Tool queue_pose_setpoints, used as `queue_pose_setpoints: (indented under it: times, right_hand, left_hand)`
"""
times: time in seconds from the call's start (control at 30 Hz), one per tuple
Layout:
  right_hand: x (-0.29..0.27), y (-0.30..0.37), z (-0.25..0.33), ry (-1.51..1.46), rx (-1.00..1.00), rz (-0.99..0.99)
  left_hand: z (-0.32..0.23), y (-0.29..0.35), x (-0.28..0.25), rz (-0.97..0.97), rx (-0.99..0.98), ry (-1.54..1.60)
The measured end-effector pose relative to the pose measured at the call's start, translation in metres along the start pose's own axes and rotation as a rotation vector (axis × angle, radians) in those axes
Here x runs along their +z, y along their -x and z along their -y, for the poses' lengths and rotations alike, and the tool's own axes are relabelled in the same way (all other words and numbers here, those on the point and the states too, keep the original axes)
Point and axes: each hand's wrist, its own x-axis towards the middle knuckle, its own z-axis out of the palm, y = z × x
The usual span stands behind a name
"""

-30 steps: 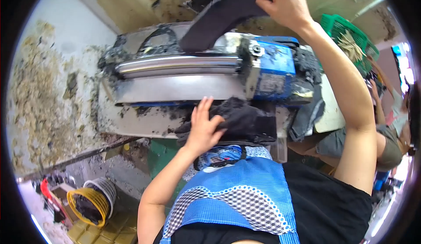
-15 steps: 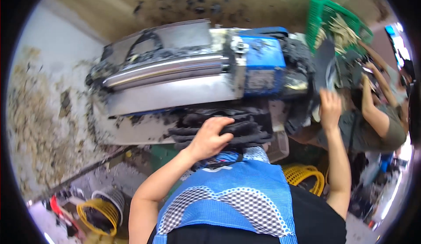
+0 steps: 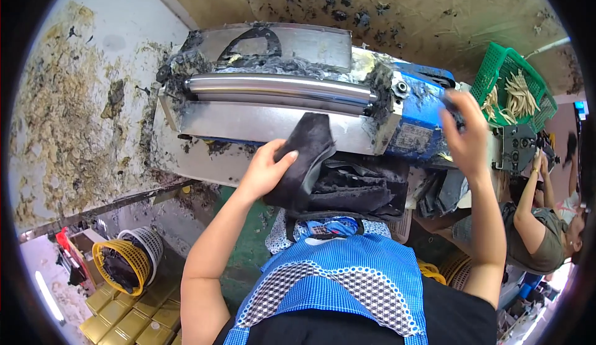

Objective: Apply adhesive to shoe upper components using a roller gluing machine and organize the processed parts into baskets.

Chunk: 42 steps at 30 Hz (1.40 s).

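One roller machine (image 3: pixel 273 106), glue-caked, steel roller across its front. One stack of black cut pieces (image 3: pixel 357 187) below it, within reach. Left hand (image 3: pixel 264 171) pinches a black piece (image 3: pixel 304 159) upright toward the roller; right hand (image 3: pixel 467 135) half-curled, empty, beside the blue housing (image 3: pixel 417 112).

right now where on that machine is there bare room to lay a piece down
Free: the flat steel shelf under the shiny roller, left of the left hand. Crowded: the pile of dark pieces beside that hand, and the blue housing where the right hand is.
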Motion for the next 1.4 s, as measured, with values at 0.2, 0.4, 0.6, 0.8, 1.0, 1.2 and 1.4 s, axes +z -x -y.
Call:
queue_pose_setpoints:
  times: [0.2, 0.4, 0.6, 0.8, 1.0, 1.2, 1.4]
  right_hand:
    - [0.169, -0.16, 0.05, 0.257, 0.059, 1.005]
    - [0.198, -0.18, 0.014, 0.053, 0.153, 0.986]
    - [0.194, -0.181, 0.016, 0.323, -0.15, 0.763]
    - [0.153, -0.152, 0.048, 0.353, -0.307, 0.453]
    - [0.114, -0.148, 0.078, 0.385, -0.444, 0.394]
    - [0.089, -0.185, 0.074, 0.388, -0.514, 0.21]
    - [0.073, -0.23, 0.098, 0.387, -0.355, 0.169]
  left_hand:
    - [0.018, -0.056, 0.024, -0.197, 0.172, -0.069]
    - [-0.007, 0.043, 0.015, -0.673, 0.606, -0.583]
    - [0.002, 0.051, 0.083, -0.08, 0.721, -0.57]
    - [0.023, 0.06, 0.078, 0.022, 0.858, -0.656]
    - [-0.006, 0.08, 0.051, 0.185, 0.7, -0.386]
    - [-0.027, 0.059, 0.034, 0.027, 0.307, -0.223]
    - [0.001, 0.028, 0.035, -0.05, 0.076, -0.066]
